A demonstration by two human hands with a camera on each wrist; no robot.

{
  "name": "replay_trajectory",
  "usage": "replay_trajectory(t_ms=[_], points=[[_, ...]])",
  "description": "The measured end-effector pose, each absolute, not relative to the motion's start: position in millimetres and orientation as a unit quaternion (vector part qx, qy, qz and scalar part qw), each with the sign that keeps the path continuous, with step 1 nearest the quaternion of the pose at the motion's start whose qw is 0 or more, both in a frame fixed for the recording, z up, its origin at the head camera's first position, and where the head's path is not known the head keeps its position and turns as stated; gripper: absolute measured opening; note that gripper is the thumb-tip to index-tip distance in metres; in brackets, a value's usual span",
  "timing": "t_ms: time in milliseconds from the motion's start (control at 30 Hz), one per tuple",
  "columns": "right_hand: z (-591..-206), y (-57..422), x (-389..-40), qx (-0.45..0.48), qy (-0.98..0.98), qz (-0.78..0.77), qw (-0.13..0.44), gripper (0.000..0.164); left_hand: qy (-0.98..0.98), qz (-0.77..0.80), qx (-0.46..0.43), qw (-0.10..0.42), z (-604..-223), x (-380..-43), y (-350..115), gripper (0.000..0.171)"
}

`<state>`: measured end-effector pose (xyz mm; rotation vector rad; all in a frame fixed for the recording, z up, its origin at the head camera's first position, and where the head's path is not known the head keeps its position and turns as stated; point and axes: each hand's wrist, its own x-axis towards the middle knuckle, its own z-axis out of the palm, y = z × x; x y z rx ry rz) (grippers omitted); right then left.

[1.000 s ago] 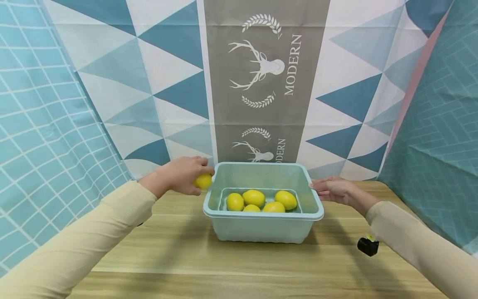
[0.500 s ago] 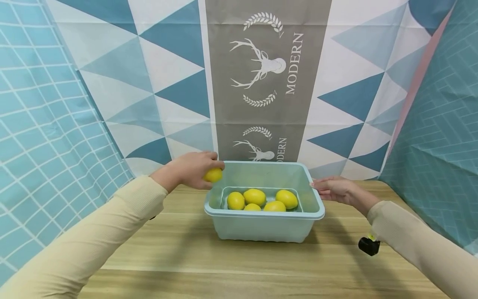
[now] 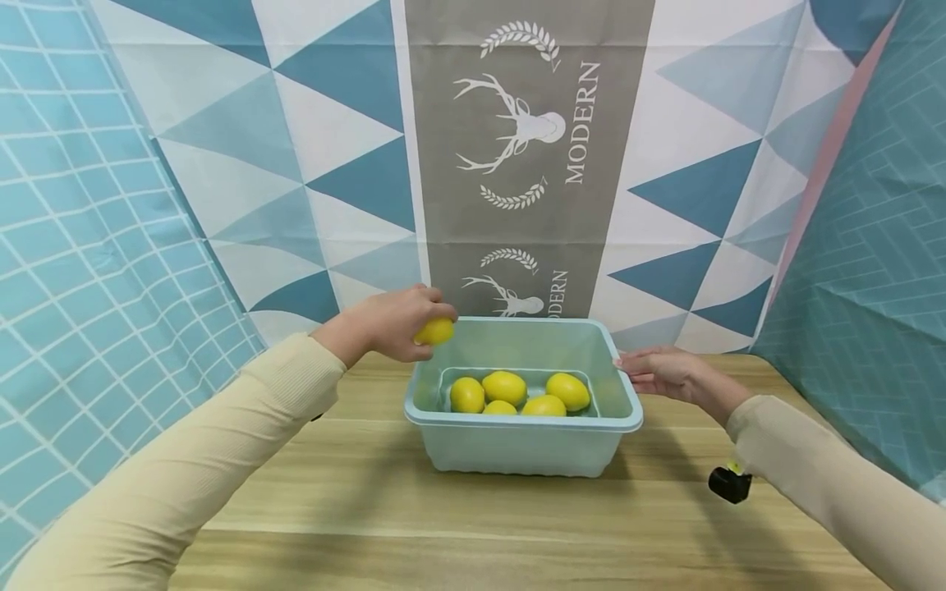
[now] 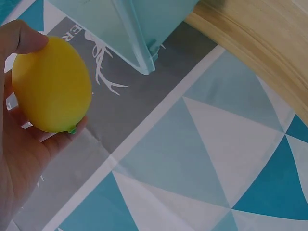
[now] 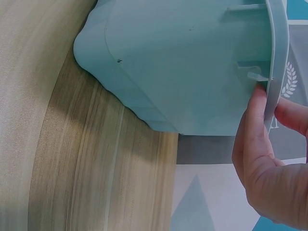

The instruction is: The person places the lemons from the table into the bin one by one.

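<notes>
In the head view, my left hand (image 3: pixel 399 324) grips a yellow lemon (image 3: pixel 434 332) above the left rim of a pale blue-green plastic tub (image 3: pixel 517 447). The left wrist view shows that lemon (image 4: pixel 52 84) between thumb and fingers, its small green tip pointing down. Several more lemons (image 3: pixel 504 386) lie on the bottom of the tub. On the tub's right side, my right hand (image 3: pixel 661 373) holds the rim. In the right wrist view, the thumb is on one side of the rim (image 5: pixel 277 57) and the fingers (image 5: pixel 255 125) are under its outer side.
The tub stands on a wooden table (image 3: pixel 414 525). A small black object (image 3: pixel 729 484) is near my right forearm. A patterned cloth (image 3: pixel 532 164) hangs close behind the tub, with a tiled-print sheet (image 3: pixel 89 246) on the left and a teal one (image 3: pixel 872 328) on the right.
My left hand has moved right and slightly up with the lemon, from beside the tub to above its left rim. The right hand stays on the tub's rim.
</notes>
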<state>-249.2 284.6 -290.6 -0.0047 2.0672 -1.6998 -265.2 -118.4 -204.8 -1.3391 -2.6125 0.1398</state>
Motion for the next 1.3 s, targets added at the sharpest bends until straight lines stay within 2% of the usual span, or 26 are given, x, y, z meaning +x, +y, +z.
replay_trajectory(t_ms=[467, 1100, 1300], points=[[-289.1, 281.0, -249.2, -0.004, 0.753, -0.615, 0.232, 0.061, -0.874, 0.050, -0.467, 0.122, -199.1, -271.5, -103.1, 0.043], [-289.6, 284.9, -249.7, -0.009, 0.751, -0.617, 0.232, 0.055, -0.880, 0.064, -0.464, 0.083, -191.1, -277.5, -62.6, 0.046], [-291.6, 286.1, -248.2, -0.009, 0.750, -0.620, 0.230, 0.060, -0.880, 0.072, -0.462, 0.076, -190.9, -280.5, -48.9, 0.044]])
